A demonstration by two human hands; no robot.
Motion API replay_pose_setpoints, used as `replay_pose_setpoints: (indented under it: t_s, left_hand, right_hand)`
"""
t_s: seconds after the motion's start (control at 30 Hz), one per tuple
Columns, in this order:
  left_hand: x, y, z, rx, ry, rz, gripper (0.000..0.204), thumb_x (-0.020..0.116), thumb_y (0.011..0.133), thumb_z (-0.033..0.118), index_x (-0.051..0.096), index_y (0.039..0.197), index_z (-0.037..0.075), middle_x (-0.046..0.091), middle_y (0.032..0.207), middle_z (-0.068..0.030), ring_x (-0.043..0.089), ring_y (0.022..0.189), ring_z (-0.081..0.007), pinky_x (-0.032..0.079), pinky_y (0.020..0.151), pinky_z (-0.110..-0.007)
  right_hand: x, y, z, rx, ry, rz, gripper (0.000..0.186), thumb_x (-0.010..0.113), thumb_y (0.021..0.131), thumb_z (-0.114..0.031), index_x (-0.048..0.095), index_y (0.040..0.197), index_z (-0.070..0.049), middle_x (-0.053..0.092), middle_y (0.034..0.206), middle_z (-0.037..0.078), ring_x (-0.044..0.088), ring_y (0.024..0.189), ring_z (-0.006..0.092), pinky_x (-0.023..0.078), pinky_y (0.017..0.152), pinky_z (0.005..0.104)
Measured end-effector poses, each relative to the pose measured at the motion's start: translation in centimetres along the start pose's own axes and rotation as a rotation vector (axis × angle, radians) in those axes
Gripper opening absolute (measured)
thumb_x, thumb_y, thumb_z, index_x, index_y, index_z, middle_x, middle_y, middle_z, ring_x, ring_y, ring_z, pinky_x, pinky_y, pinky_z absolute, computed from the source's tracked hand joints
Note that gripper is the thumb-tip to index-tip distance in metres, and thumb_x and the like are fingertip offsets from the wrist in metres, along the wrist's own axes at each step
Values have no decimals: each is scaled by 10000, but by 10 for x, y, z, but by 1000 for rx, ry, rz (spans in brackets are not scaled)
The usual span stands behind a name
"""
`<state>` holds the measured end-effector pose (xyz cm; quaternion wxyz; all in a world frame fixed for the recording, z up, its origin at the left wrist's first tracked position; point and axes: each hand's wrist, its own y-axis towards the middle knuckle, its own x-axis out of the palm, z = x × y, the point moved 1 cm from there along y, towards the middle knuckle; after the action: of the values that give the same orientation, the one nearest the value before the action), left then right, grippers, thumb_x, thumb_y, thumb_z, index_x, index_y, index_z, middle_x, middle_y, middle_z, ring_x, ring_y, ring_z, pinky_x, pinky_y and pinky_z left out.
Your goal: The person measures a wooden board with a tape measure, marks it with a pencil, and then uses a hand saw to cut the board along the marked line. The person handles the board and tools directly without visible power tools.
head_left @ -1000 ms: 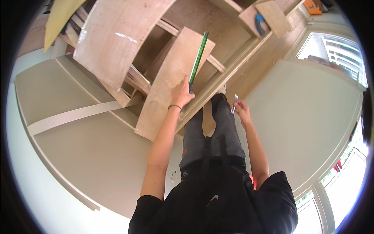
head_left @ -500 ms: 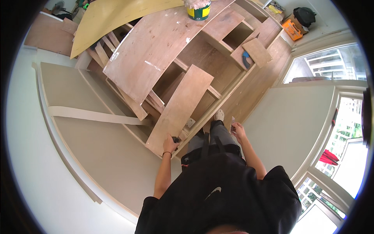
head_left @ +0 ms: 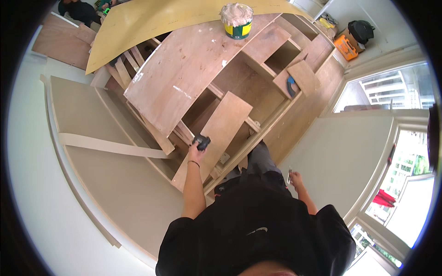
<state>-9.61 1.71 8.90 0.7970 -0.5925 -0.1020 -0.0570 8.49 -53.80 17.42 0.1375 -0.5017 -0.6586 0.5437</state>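
My left hand [head_left: 197, 149] is closed around a small dark tape measure [head_left: 201, 141], held over the near end of a long plywood board [head_left: 218, 131] that leans on the wooden frame. My right hand [head_left: 295, 178] hangs by my side and pinches a thin light stick, likely a pencil [head_left: 289, 175]. My dark trousers and black shirt fill the lower middle of the view.
A large plywood panel [head_left: 184, 69] lies on a timber frame with open compartments. A yellow-and-green bucket [head_left: 237, 22] stands at its far end. A curved yellow sheet [head_left: 152, 23] arches behind. An orange case [head_left: 346, 47] sits far right. Windows [head_left: 405, 165] are on the right.
The green tape blade that stood up from my left hand is gone; only the dark case shows now. My view has tilted up, showing more of the frame and the bucket.
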Motion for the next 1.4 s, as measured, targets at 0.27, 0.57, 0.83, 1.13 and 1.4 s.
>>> replay_pose_setpoints:
  t_s: [0.27, 0.57, 0.83, 1.13, 1.4]
  left_hand:
    - [267, 77, 152, 551, 102, -62, 428, 725, 788, 112, 522, 1164, 89, 620, 1067, -75, 623, 920, -224, 538, 803, -393]
    - [457, 197, 271, 979, 317, 30, 467, 738, 867, 153, 549, 1271, 15, 626, 1192, -109, 613, 1049, -230, 486, 897, -407]
    - [510, 197, 259, 1849, 1519, 488, 537, 751, 816, 145, 564, 1310, 49, 550, 1214, -185, 526, 1130, -397, 444, 977, -453]
    - [523, 179, 201, 1773, 1724, 320, 540, 588, 959, 190, 418, 1454, 58, 436, 1418, -263, 422, 1299, -439, 379, 1074, -486]
    - [385, 84, 106, 1673, 1668, 395, 627, 544, 958, 169, 286, 1476, -70, 304, 1498, -315, 305, 1389, -459, 258, 1155, -524]
  right_hand:
    - [-51, 77, -45, 62, -100, -43, 144, 631, 921, -227, 578, 952, -97, 538, 738, -7, 515, 597, 102, 463, 522, 279]
    - [-54, 144, -156, 87, -85, -161, 75, 603, 958, -176, 573, 959, -108, 558, 798, -36, 525, 722, 70, 454, 646, 257]
    - [-40, 181, -175, -177, -485, -76, 131, 609, 950, -140, 558, 911, -26, 572, 702, 37, 532, 650, 110, 460, 588, 293]
    - [-3, 293, -292, -340, 37, 3, 88, 625, 960, -142, 611, 946, -56, 545, 740, -45, 478, 659, 51, 382, 569, 229]
    - [-27, 418, -411, -444, 154, 355, 173, 631, 919, -127, 658, 1041, -7, 676, 845, 37, 601, 736, 115, 487, 657, 274]
